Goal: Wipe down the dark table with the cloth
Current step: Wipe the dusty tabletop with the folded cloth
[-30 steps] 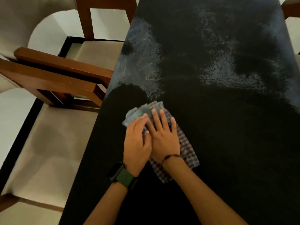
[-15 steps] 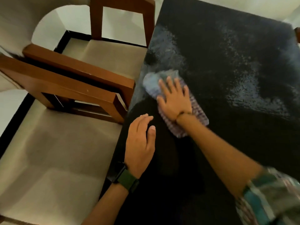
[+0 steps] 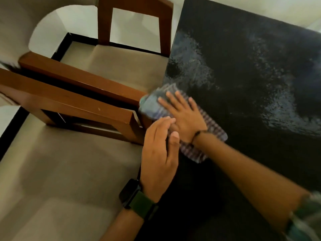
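The dark table (image 3: 251, 84) fills the right side, with pale wet smears across its far part. A checked cloth (image 3: 213, 134) lies flat at the table's left edge. My right hand (image 3: 184, 117) presses down on the cloth with fingers spread. My left hand (image 3: 159, 155), with a watch on the wrist, lies flat at the table edge just behind the cloth, its fingertips touching the right hand's thumb side and the cloth's near edge.
Two wooden chairs with beige seat cushions stand against the table's left side: one (image 3: 86, 101) with its arm close to the cloth, another (image 3: 135, 23) further back. Pale floor shows beyond the chairs.
My right hand has slid the cloth back toward me and left along the table edge. My left hand has moved forward and now meets the right hand at the cloth.
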Action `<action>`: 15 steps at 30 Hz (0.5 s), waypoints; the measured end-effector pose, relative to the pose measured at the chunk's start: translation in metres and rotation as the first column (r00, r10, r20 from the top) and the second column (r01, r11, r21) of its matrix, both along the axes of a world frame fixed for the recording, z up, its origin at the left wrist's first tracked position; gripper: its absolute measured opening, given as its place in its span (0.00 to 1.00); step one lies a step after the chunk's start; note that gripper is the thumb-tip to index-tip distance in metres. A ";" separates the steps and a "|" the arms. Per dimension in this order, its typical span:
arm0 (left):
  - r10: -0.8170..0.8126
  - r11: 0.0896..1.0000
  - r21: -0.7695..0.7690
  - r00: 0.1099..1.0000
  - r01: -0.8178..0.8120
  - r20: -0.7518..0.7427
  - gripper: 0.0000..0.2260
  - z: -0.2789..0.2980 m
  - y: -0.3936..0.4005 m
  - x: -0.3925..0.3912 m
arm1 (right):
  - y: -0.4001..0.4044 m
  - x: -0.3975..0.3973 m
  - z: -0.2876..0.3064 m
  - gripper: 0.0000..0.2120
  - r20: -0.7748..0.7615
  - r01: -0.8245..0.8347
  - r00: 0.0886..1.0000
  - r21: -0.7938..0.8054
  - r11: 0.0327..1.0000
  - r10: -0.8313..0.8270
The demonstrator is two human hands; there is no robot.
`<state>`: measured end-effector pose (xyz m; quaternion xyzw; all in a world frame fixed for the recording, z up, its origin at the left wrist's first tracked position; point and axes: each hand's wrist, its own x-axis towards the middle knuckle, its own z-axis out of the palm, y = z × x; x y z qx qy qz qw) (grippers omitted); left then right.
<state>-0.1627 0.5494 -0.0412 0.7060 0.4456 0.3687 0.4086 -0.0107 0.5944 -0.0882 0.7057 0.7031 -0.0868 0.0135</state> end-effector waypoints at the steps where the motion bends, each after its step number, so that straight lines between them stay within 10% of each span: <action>1: -0.001 1.000 0.014 1.000 0.001 0.001 0.16 -0.001 -0.001 0.000 | 0.026 0.014 -0.003 0.28 0.006 0.049 0.999 0.007 0.999 -0.049; 8: -0.022 0.996 -0.084 0.999 0.018 -0.042 0.20 -0.004 -0.011 -0.011 | 0.098 0.041 0.003 0.25 -0.034 0.288 0.957 -0.024 0.957 -0.289; 15: 0.044 0.998 -0.039 0.999 -0.045 -0.029 0.20 0.012 0.009 -0.011 | -0.080 -0.088 0.027 0.28 -0.196 -0.030 0.980 -0.054 0.998 0.019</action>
